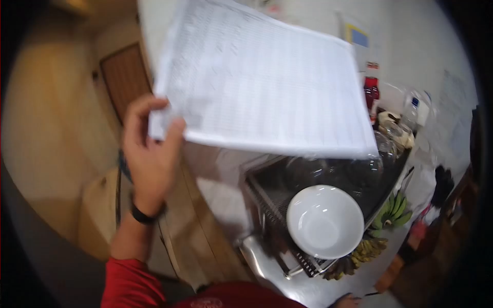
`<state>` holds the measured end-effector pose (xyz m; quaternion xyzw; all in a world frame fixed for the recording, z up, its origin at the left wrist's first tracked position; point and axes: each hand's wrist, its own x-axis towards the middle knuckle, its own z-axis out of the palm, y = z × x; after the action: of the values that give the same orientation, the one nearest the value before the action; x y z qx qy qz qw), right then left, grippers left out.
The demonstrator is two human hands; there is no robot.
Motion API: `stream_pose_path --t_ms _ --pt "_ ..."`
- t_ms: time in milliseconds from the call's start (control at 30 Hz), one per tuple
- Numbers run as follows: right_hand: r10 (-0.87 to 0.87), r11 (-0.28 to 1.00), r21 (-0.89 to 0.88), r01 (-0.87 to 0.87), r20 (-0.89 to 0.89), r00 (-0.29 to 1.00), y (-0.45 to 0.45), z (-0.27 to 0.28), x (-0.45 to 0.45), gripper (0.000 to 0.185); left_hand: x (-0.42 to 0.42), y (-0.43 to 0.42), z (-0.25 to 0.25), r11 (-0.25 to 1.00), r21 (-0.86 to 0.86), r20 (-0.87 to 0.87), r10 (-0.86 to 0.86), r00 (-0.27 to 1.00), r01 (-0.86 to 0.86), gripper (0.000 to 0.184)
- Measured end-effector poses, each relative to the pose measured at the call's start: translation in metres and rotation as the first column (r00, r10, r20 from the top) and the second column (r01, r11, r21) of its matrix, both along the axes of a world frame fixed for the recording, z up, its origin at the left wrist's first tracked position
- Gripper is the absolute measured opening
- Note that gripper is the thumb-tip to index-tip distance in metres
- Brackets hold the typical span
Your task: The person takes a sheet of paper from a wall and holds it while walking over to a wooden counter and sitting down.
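My left hand (150, 149), with a black band on its wrist, is closed on the lower left corner of a large sheet of paper (267, 87). The sheet is printed with rows and columns, too blurred to read, and carries handwritten-looking marks at its left. It is held up in front of the wall and covers part of the counter behind. Only a small part of my right hand (349, 302) shows at the bottom edge, low by the metal counter, its fingers not clear. Nearest to it are bananas (367, 251) and a white bowl (325, 222).
The bowl stands on a dark rack (272, 179) with glassware (385, 146) behind. Green bananas (393, 210) lie at its right. A red bottle (372, 90) and a clear plastic bottle (411, 114) stand farther back. Wooden boards (200, 231) are at the left.
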<state>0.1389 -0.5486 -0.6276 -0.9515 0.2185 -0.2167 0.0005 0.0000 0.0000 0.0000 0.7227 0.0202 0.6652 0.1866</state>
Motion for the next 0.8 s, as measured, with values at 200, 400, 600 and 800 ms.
stream_pose_path --t_ms 200,400,600,800 --pt "0.106 0.994 -0.018 -0.106 0.356 0.928 0.007 0.093 0.035 0.04 -0.068 -0.016 -0.162 0.809 -0.54 0.17 -0.166 0.971 0.233 0.034" --pt "0.272 0.238 0.353 -0.905 0.87 0.411 0.169 0.419 -0.005 0.027 -0.092 -0.03 -0.228 0.517 -0.686 0.349 -0.383 0.855 0.512 0.036" --pt "0.848 -0.527 0.796 -0.298 0.513 -0.131 0.226 0.483 -0.073 0.053 -0.102 -0.027 -0.241 0.492 -0.715 0.359 -0.35 0.865 0.496 0.035" --pt "0.874 -0.467 0.873 -0.142 0.48 0.072 0.317 0.453 -0.074 0.091 -0.096 -0.037 -0.218 0.497 -0.768 0.247 -0.352 0.903 0.404 0.035"
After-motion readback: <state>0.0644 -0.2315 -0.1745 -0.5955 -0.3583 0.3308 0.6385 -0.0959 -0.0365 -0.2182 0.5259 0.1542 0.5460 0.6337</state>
